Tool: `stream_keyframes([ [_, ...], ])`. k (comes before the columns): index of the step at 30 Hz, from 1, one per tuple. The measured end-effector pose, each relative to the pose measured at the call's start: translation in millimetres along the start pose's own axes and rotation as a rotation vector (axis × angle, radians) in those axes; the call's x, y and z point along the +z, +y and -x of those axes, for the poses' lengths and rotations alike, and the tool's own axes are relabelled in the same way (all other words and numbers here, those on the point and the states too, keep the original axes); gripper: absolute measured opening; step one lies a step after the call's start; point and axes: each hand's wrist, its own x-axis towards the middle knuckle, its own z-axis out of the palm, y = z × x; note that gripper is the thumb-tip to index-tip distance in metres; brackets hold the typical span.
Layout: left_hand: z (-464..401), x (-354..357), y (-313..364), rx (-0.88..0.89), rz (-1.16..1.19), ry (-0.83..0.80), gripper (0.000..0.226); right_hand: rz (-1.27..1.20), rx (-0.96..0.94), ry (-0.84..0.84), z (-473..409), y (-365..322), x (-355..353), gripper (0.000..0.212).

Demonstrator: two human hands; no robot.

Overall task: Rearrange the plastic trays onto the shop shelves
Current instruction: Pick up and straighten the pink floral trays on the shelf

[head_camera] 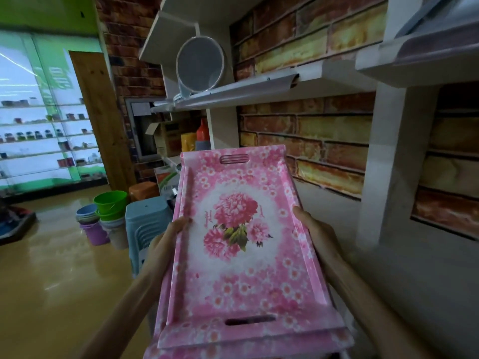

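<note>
A stack of pink floral plastic trays [241, 268] fills the lower middle of the head view, long side pointing away from me, with a handle slot at each end. My left hand [166, 244] grips the stack's left rim and my right hand [315, 234] grips the right rim, thumbs on top. The stack is held in the air in front of the white shop shelves [259, 86] on the brick-pattern wall. At least two trays show, one nested in another, at the near end.
A round mirror [199, 66] stands on the upper shelf at left. A white upright [383, 156] divides the shelving on the right. On the floor to the left stand blue stacked stools [145, 224], green and purple buckets [108, 203] and a cardboard box [166, 136].
</note>
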Motion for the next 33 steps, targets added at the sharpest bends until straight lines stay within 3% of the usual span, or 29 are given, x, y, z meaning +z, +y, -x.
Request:
stream_keyframes([
  [10,-139,63,-12,-0.073,0.013,-0.187,0.042,0.011,0.005,0.161,-104,1,-17,0.027],
  [14,-190,98,-20,-0.055,-0.018,-0.253,0.028,0.009,-0.016,0.22,-129,2,-32,0.03],
  [18,-247,131,-32,-0.106,-0.04,-0.431,0.058,-0.035,0.03,0.236,-154,5,-44,0.034],
  [22,-285,167,-31,-0.053,-0.129,-0.504,0.037,-0.027,0.032,0.415,-176,12,-53,0.052],
  [24,-305,185,-32,-0.041,-0.15,-0.589,0.038,-0.02,0.013,0.494,-186,17,-57,0.058],
  [29,-362,225,-50,-0.088,-0.21,-0.741,0.047,-0.027,0.0,0.651,-198,21,-55,0.036],
  [33,-397,259,-71,-0.139,-0.248,-0.837,0.059,-0.029,-0.019,0.809,-207,30,-57,0.035],
])
